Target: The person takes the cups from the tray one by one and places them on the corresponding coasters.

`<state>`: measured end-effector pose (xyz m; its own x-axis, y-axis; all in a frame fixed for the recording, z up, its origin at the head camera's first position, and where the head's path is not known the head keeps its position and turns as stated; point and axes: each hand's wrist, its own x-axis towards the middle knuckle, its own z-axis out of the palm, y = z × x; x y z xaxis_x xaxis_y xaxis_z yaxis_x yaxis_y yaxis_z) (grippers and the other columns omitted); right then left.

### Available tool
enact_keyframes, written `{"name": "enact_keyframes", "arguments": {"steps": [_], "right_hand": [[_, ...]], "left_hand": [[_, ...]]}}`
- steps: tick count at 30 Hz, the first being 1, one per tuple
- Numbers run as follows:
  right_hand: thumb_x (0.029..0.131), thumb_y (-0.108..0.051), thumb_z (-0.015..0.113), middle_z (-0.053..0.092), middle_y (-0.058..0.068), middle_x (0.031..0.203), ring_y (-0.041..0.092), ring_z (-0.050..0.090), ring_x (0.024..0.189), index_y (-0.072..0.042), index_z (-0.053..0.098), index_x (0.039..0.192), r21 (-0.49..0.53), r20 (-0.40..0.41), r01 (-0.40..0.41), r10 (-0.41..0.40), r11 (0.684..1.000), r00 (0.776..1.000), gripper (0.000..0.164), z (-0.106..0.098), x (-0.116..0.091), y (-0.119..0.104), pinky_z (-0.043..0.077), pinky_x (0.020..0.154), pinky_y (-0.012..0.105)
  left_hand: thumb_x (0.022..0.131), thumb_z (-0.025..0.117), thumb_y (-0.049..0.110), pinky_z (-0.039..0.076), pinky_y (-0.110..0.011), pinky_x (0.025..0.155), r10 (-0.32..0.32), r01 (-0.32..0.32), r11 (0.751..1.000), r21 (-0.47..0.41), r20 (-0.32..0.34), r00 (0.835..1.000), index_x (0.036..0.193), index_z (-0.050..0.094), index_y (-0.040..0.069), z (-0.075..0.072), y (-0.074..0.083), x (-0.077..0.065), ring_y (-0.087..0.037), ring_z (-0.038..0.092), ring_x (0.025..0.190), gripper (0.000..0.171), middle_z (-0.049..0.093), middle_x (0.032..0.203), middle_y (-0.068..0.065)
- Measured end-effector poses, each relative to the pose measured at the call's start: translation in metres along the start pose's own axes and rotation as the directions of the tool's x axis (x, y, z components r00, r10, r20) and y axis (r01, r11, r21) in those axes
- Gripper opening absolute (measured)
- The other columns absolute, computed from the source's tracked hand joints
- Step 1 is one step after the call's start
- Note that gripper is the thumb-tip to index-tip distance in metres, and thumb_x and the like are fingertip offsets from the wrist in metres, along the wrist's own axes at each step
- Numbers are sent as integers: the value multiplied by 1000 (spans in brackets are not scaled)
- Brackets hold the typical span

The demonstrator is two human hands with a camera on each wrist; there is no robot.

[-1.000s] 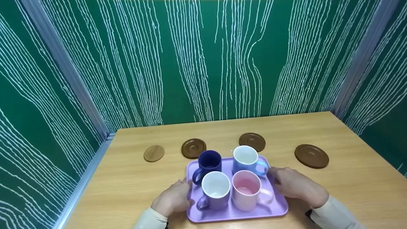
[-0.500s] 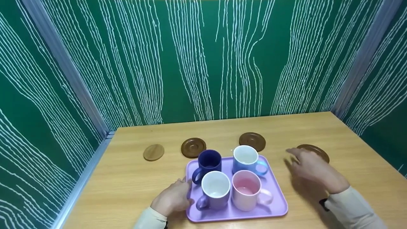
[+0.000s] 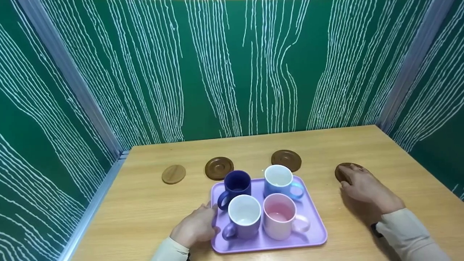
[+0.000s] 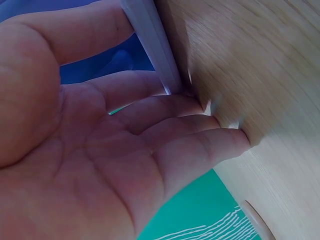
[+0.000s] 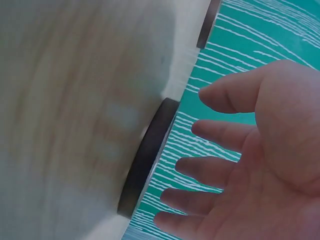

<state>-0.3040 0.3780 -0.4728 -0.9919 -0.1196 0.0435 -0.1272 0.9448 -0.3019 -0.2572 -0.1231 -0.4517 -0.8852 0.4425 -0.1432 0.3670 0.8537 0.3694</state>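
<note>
My left hand (image 3: 195,224) grips the left rim of a purple tray (image 3: 315,235); in the left wrist view its thumb and index finger meet the rim (image 4: 155,45), while the other fingertips touch the table. On the tray stand a dark blue mug (image 3: 232,192), a light blue mug (image 3: 273,190), a purple mug (image 3: 250,230) and a pink mug (image 3: 279,228), all upright. My right hand (image 3: 369,188) reaches over the rightmost brown saucer-like coaster (image 3: 340,175), partly covering it. In the right wrist view, its fingers are spread and hold nothing, beside a dark coaster (image 5: 150,157).
Two more brown coasters lie behind the tray, the left one (image 3: 219,168) and the middle one (image 3: 286,159). A small light wooden disc (image 3: 174,174) lies further left. A green wall (image 3: 203,108) with white wavy lines closes off the wooden table (image 3: 134,210).
My right hand has let go of the tray's right side and moved right and away from me, to the rightmost coaster. My left hand, the tray and the mugs have stayed put.
</note>
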Motion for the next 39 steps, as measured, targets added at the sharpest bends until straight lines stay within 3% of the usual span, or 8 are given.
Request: {"name": "enact_keyframes", "arguments": {"steps": [10, 20, 25, 33, 39], "right_hand": [[104, -27, 51, 26, 49, 152, 74, 22, 134, 6, 39, 154, -40, 87, -61, 64, 997, 994, 61, 3, -2, 9, 31, 100, 85], [105, -23, 48, 27, 50, 151, 72, 23, 137, 10, 41, 151, -39, 107, -49, 53, 998, 993, 57, 3, 1, 10, 27, 107, 81], [105, -22, 48, 27, 48, 151, 70, 21, 138, 9, 40, 152, -33, 114, -59, 63, 998, 992, 57, 2, 1, 10, 24, 111, 79], [104, -16, 51, 34, 46, 150, 70, 26, 136, 7, 44, 151, -39, 85, -37, 40, 999, 996, 53, 3, 2, 13, 28, 107, 80], [102, -13, 53, 28, 48, 151, 74, 20, 135, 6, 41, 152, -17, 118, -52, 53, 999, 992, 55, 3, 0, 16, 27, 106, 82]], "left_hand": [[89, 75, 17, 32, -62, 119, -16, 16, 999, -32, 22, 1000, 150, 48, -6, -1, -1, -3, -53, 37, 145, 70, 40, 160, -26], [86, 77, 16, 41, -58, 115, 30, -29, 999, 21, -26, 999, 143, 55, -6, 1, -4, -2, -51, 47, 139, 65, 51, 153, -23], [87, 77, 16, 42, -58, 114, 16, -16, 1000, 19, -15, 1000, 145, 53, -7, 0, -4, -1, -51, 47, 139, 67, 50, 154, -24], [87, 76, 17, 40, -58, 115, 11, -11, 1000, 24, -3, 1000, 148, 50, -7, -2, -2, 0, -51, 45, 141, 70, 45, 156, -27], [87, 76, 17, 39, -57, 117, 1, -1, 1000, 16, 2, 1000, 149, 49, -7, 1, -1, 1, -52, 43, 142, 71, 43, 158, -26]]}}
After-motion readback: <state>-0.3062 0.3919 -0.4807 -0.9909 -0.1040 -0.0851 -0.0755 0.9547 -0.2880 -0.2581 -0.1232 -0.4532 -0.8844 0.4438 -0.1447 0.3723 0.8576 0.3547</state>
